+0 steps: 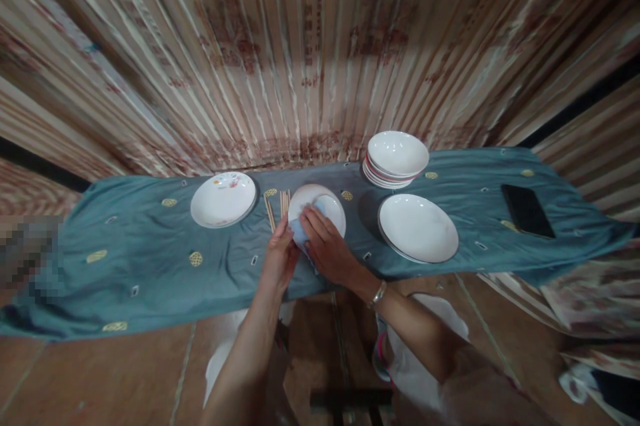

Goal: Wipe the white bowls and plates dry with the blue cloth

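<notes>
My left hand [280, 254] is closed on the left rim of a white bowl [336, 211], which is held tilted over the middle of the table. A light blue cloth [299, 233] lies against the bowl's inside, and my right hand [324, 239] presses it there with its fingers bent over it. The right palm hides part of the cloth. Just behind my left hand, several wooden chopsticks [285, 201] rest on the tablecloth, their near ends partly covered.
A teal tablecloth [160, 286] covers the long table. White plates with a floral pattern [220, 203] lie left. To the right are stacked bowls [397, 154], large white plates [419, 229] and a dark flat device [528, 211]. A pleated curtain [310, 46] hangs close behind.
</notes>
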`<state>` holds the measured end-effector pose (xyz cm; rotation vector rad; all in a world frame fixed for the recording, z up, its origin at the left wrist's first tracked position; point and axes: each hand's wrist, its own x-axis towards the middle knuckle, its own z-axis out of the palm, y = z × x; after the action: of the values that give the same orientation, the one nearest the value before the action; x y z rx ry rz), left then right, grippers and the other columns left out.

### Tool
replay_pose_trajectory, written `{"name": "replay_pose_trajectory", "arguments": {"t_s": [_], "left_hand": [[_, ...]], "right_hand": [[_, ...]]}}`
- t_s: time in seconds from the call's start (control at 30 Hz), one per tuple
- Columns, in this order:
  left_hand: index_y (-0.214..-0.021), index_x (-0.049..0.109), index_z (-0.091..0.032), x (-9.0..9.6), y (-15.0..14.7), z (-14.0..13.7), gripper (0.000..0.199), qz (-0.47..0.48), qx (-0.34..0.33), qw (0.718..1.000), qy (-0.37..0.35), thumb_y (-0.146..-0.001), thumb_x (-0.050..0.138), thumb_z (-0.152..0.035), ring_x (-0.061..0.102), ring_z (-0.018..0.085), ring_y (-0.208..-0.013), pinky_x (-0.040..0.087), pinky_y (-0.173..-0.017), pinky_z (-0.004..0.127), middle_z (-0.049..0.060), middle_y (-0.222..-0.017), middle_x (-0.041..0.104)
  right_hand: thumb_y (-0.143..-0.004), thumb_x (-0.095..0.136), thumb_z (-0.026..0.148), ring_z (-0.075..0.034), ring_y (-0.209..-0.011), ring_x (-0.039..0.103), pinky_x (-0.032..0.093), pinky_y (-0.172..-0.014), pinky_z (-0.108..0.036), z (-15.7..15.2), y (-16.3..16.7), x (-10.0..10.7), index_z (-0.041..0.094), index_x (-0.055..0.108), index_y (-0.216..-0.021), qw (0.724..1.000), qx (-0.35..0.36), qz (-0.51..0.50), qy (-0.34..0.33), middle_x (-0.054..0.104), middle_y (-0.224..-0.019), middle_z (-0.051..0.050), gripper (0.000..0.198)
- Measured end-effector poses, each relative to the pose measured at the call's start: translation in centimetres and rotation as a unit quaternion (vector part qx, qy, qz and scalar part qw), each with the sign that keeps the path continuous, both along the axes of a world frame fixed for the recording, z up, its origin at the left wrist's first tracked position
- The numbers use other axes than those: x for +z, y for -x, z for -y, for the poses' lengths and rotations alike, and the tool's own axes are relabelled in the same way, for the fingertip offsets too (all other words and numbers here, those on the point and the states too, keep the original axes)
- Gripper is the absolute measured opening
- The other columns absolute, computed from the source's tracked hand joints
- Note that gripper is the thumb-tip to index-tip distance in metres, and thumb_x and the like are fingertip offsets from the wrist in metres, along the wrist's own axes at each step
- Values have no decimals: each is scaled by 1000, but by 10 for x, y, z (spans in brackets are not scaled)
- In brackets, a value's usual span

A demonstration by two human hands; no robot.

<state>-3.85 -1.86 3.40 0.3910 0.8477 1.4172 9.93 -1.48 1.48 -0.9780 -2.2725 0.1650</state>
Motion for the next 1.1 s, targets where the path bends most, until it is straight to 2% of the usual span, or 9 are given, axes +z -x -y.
{"name": "replay_pose_trajectory", "arguments": {"t_s": [0.1, 0.23, 0.43, 0.63, 0.83, 0.97, 1.1], "left_hand": [[-117, 67, -22, -3, 0, 1, 48, -8, -3, 1000, 0, -71, 79, -19, 67, 7, -75, 50, -70, 15, 0, -100, 75], [-112, 70, -22, -4, -2, 2, 44, -12, 4, 1000, 7, -69, 82, -20, 68, 9, -79, 51, -74, 18, 0, -100, 76], [-110, 73, -27, 1, -4, 5, 41, -16, -14, 1000, 4, -70, 80, -21, 68, 10, -85, 52, -76, 19, -1, -108, 75], [-117, 71, -25, 0, -5, 7, 48, -26, -21, 999, -4, -70, 81, -23, 68, 12, -86, 52, -77, 21, 4, -113, 74], [-112, 74, -23, -1, -6, 8, 43, -23, -11, 1000, -2, -69, 82, -20, 67, 12, -88, 51, -80, 21, 4, -115, 74], [-107, 75, -24, -1, -6, 8, 41, -23, 0, 1000, 5, -67, 83, -20, 67, 12, -87, 52, -80, 21, 3, -114, 74], [-109, 75, -24, 1, -6, 8, 43, -25, -8, 1000, 4, -67, 84, -21, 68, 14, -90, 53, -83, 25, 4, -115, 74]], "right_hand": [[-99, 33, 19, -27, -152, 19, 32, -120, -52, -6, 5, 8, 4, 34, -150, 1000, -6, 3, 5, 36, -156, -21, 53], [-99, 30, 20, -26, -151, 21, 30, -121, -48, -13, 8, 16, -1, 40, -145, 1000, -17, -15, -21, 39, -153, -23, 51], [-101, 28, 24, -24, -148, 30, 28, -121, -50, -28, 6, 25, 10, 41, -147, 998, -43, -50, 9, 43, -152, -16, 50], [-102, 28, 31, -24, -143, 36, 30, -120, -49, -48, -5, 30, 14, 43, -146, 992, -53, -107, 33, 46, -150, -15, 50], [-103, 25, 37, -21, -139, 43, 34, -119, -44, -65, -11, 20, 16, 51, -139, 981, -87, -161, 64, 53, -144, -13, 50], [-102, 23, 43, -22, -134, 49, 37, -116, -42, -77, -18, 7, 14, 54, -135, 975, -110, -181, 72, 58, -138, -15, 54], [-102, 22, 46, -22, -126, 57, 44, -110, -43, -86, -28, -9, 17, 55, -134, 962, -144, -200, 113, 62, -134, -13, 54]]}}
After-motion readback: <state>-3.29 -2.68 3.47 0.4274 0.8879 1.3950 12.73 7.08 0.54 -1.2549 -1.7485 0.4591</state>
